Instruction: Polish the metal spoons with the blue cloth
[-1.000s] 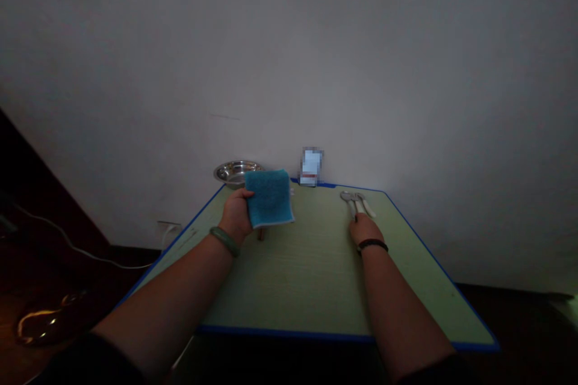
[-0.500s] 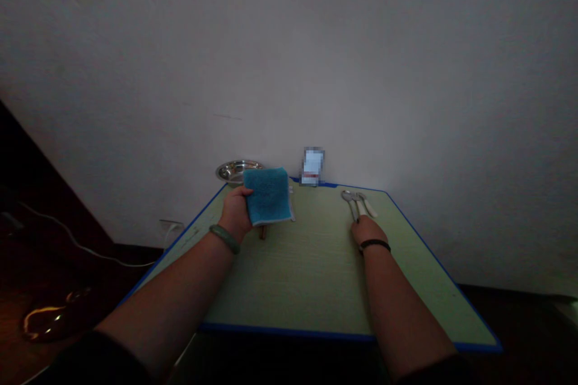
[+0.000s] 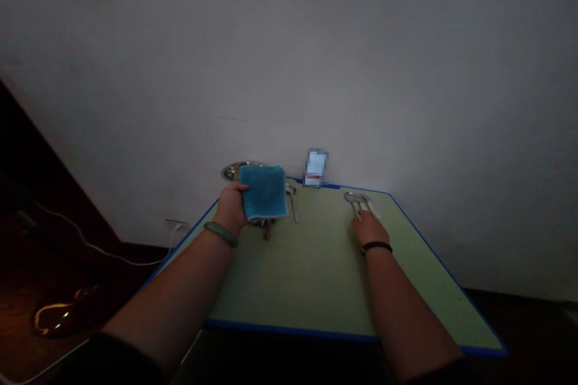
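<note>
My left hand (image 3: 231, 207) is closed on a folded blue cloth (image 3: 264, 192), held upright above the far left part of the green table (image 3: 311, 277). Under the cloth lie a metal spoon (image 3: 292, 200) and a dark brown-handled utensil (image 3: 267, 231). My right hand (image 3: 369, 230) rests on the table at the far right, its fingers on the white handles of two or three spoons (image 3: 361, 203) lying side by side. Whether those fingers grip a handle I cannot make out.
A steel bowl (image 3: 235, 169) sits at the table's far left corner against the white wall. A small blurred card (image 3: 315, 166) stands at the back edge. The table has a blue rim. A white cable (image 3: 103, 249) runs over the dark floor on the left.
My left hand has lifted the cloth slightly up and left, uncovering the metal spoon behind it. The right hand has edged forward onto the spoon handles. The view has tilted a little.
</note>
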Demonstrator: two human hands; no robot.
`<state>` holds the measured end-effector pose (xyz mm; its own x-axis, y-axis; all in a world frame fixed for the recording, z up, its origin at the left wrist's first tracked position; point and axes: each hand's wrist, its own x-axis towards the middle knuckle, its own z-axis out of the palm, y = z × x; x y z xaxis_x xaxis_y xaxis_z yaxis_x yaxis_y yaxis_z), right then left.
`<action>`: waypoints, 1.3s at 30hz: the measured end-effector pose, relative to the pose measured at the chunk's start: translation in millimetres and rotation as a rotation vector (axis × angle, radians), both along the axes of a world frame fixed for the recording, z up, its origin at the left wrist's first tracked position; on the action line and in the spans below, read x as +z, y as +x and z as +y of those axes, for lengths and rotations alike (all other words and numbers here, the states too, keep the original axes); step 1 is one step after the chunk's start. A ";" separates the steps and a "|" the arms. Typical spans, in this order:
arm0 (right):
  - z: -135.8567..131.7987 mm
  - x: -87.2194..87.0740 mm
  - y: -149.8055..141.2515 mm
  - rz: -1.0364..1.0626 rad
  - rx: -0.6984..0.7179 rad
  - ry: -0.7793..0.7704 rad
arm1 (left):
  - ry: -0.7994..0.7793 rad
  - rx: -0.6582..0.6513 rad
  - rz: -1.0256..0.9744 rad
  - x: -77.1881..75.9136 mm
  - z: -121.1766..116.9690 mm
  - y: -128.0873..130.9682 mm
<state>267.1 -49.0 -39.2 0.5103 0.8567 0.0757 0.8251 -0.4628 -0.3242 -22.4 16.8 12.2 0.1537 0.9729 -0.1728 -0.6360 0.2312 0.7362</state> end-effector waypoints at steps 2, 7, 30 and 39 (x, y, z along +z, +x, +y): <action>2.9 2.8 -5.9 0.011 0.029 0.058 | -0.016 0.017 -0.012 -2.0 4.0 -2.5; 16.9 12.2 -24.1 0.081 0.130 0.133 | -0.062 0.010 -0.044 -8.2 12.0 -6.7; 55.8 -12.8 -116.8 -0.084 0.405 -0.056 | -0.060 -0.054 -0.038 -18.3 13.8 -4.7; 53.7 -12.0 -115.4 -0.147 0.372 -0.077 | -0.077 -0.035 -0.046 -19.5 14.5 -4.8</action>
<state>151.8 4.7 -51.2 0.1525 0.9869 0.0529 0.9758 -0.1419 -0.1666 -27.2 31.3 -7.3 0.1971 0.9509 -0.2388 -0.6590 0.3088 0.6859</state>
